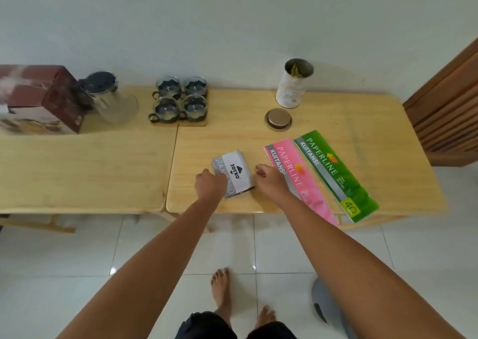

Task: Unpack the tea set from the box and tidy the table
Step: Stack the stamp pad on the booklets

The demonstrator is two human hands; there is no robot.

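On the wooden table (90, 173) a grey and white Joyko stamp pad box (236, 173) lies near the front edge. My left hand (209, 183) grips its left side with curled fingers. My right hand (267, 179) is at its right edge, fingers curled; whether it holds the box I cannot tell. At the back stand a glass teapot with a dark lid (108, 98) and several glass cups on wooden coasters (181, 100). The dark red tea set box (38, 98) stands at the far left.
A pink receipt book (300, 181) and a green receipt book (333, 173) lie to the right, overhanging the front edge. An open tin can (292, 85) and its round lid (278, 119) stand behind them. A wooden door (450, 106) is at the right.
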